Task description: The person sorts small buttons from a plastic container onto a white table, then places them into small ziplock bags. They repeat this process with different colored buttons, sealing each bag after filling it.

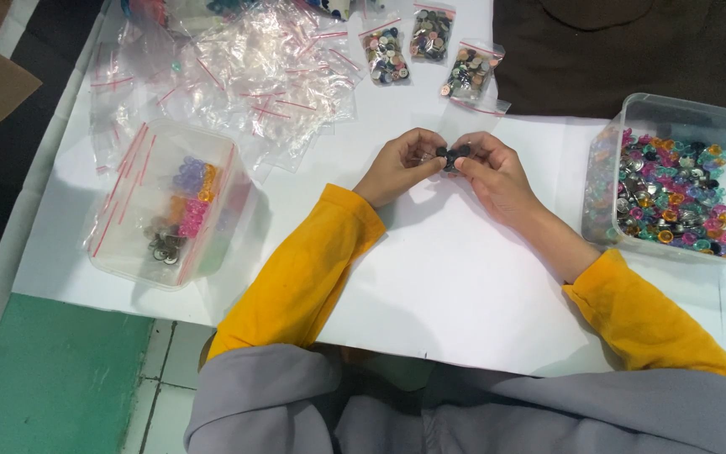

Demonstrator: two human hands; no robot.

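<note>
My left hand (401, 164) and my right hand (489, 168) meet above the white table (447, 277), fingertips pinched together on a small cluster of dark buttons (453, 155). Both arms wear yellow sleeves. A clear plastic bin (674, 113) full of mixed coloured buttons (670, 197) stands at my right, a short way from the right hand. At my left sits another clear bin (119, 252) holding a few stacks of purple, orange, pink and metal buttons (185, 206).
A heap of empty clear zip bags (254, 71) with red seals lies at the back left. Three small bags filled with buttons (430, 50) lie at the back centre. A dark cloth (632, 42) covers the back right. The table's front-left edge borders green floor (52, 378).
</note>
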